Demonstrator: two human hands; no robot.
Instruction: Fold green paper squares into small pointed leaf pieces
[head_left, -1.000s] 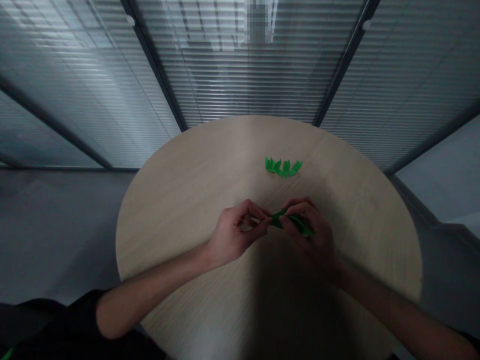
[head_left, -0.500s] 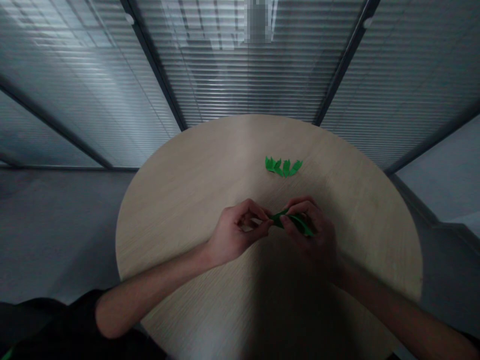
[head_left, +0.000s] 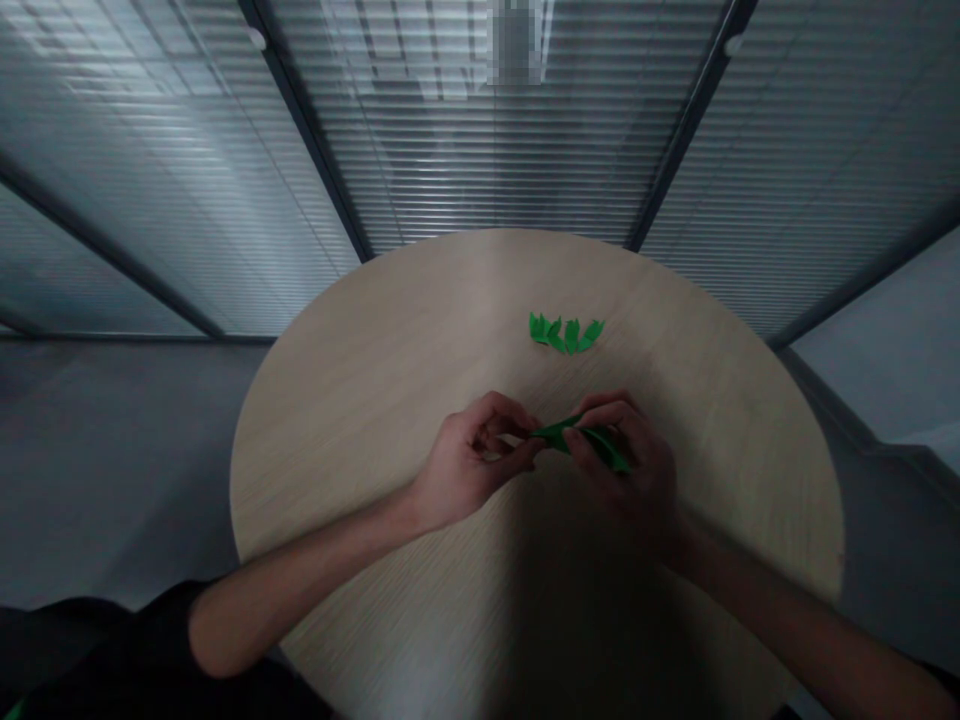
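Between my two hands is a piece of folded green paper point(head_left: 556, 434), held just above the table. My left hand point(head_left: 476, 455) pinches its pointed left end between thumb and fingertips. My right hand point(head_left: 634, 470) is closed around the wider part, with the thumb pressed on the near side; a darker green flap shows below its fingers. The fingers hide much of the paper's shape. Beyond my hands, several small folded green paper pieces point(head_left: 572, 337) lie close together in a row on the table.
The round wooden table point(head_left: 360, 370) fills the middle of the view. Behind its far edge stand glass partitions with blinds point(head_left: 495, 180) and dark frames. Grey floor point(head_left: 127, 450) shows at the left. My right arm and hand cast a shadow on the near tabletop.
My right hand has shifted very slightly to the right, and a little more of the green paper shows between the hands. Both hands keep their hold; the row of pieces is unmoved.
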